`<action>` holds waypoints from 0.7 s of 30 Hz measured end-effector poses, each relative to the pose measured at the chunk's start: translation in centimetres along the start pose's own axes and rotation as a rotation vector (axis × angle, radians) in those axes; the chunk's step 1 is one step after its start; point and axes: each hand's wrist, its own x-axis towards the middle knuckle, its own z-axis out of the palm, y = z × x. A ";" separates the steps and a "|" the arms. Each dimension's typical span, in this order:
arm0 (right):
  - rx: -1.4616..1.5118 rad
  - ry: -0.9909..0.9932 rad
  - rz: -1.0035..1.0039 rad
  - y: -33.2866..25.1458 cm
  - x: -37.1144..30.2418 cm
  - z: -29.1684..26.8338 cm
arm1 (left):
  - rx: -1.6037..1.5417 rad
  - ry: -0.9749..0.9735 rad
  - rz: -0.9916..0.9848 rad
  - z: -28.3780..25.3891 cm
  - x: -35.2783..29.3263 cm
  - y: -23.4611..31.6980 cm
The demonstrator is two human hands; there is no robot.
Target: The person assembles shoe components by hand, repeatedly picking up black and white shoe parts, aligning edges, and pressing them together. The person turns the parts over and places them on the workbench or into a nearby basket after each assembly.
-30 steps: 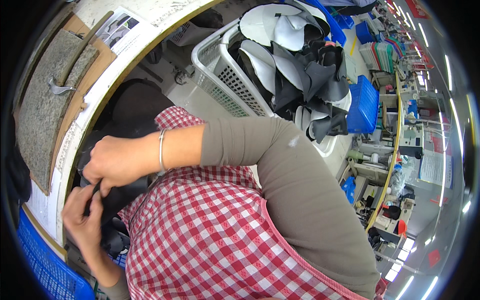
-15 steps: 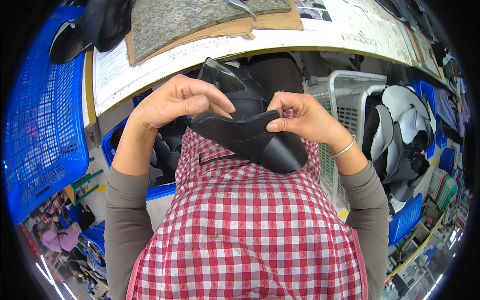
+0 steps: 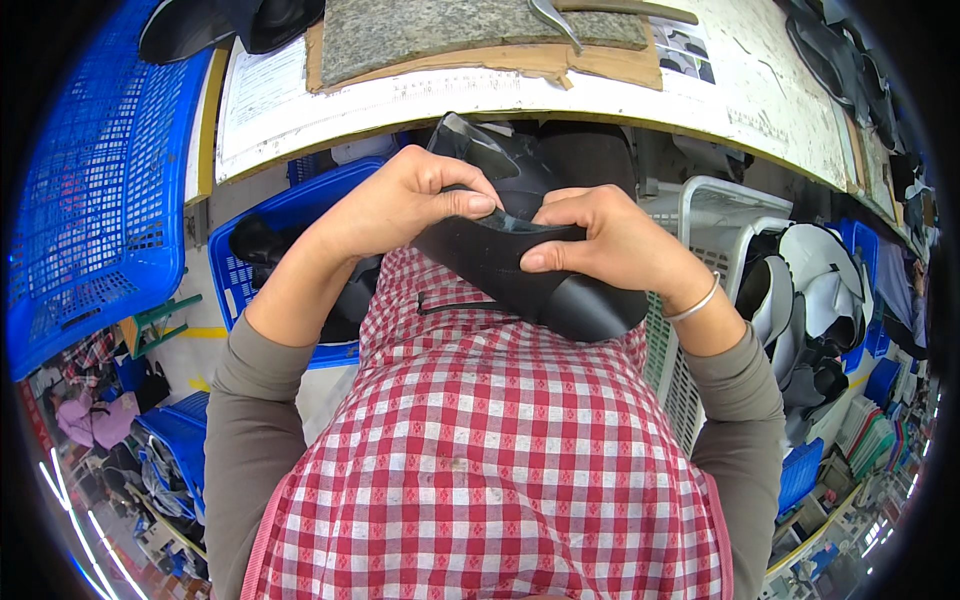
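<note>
A black shoe upper (image 3: 480, 262) with a smooth, shiny end on the right lies across my lap on the red-checked apron (image 3: 480, 430). My left hand (image 3: 410, 205) pinches its top edge near the middle, thumb against fingertips. On the right, my right hand (image 3: 610, 240) grips the same edge, its thumb on the near face and its fingers over the far side. Between the two hands a dark lining strip shows along the edge. Behind them another black upper (image 3: 470, 150) sits at the table's edge, partly hidden by my hands.
Ahead is a white worktable (image 3: 760, 95) with a stone slab (image 3: 440, 45) on cardboard and a metal tool (image 3: 555, 22). Blue crates (image 3: 100, 190) stand at left; a white basket (image 3: 690, 210) is at right beside several grey and black shoe pieces (image 3: 800, 290).
My left hand has closed from a loose, spread pose onto the upper's edge. My right hand's thumb has slid along the edge. The view has shifted, so everything appears farther right.
</note>
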 end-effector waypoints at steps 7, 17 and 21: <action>0.075 0.109 0.088 -0.3 -0.5 0.8 | 0.009 -0.034 0.082 0.3 0.1 0.1; 0.007 0.144 -0.011 -0.4 -0.8 0.8 | -0.010 0.037 0.084 1.0 -0.6 0.7; 0.040 0.288 0.131 -0.3 -1.9 1.4 | 0.083 0.161 0.015 1.3 -1.8 1.1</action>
